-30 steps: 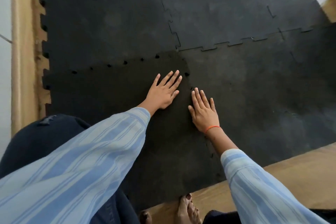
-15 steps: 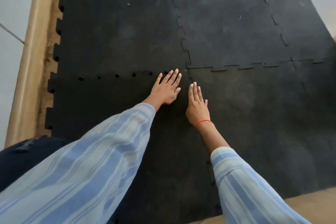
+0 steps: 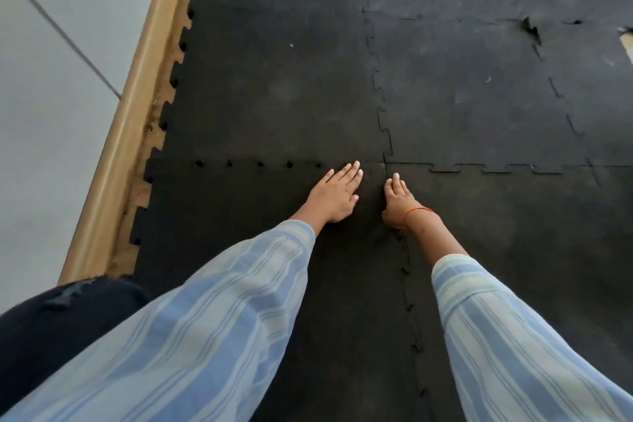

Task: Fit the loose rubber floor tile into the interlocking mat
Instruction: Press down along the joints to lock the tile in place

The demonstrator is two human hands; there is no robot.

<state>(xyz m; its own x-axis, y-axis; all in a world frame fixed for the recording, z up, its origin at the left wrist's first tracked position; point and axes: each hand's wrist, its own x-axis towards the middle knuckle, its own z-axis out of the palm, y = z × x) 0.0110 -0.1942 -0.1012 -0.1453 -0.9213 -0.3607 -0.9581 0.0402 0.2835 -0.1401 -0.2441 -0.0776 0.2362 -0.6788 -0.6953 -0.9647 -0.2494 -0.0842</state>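
Pressing flat with fingers spread, the left hand (image 3: 334,193) lies palm-down on the far right corner of the loose black rubber floor tile (image 3: 239,209), gripping nothing. The right hand (image 3: 399,197), open too and wearing an orange wrist band (image 3: 416,211), rests on the seam just beside it. This tile sits at the near left of the black interlocking mat (image 3: 479,96); small gaps show along its far edge. A wooden skirting strip (image 3: 137,106) borders the mat's left side.
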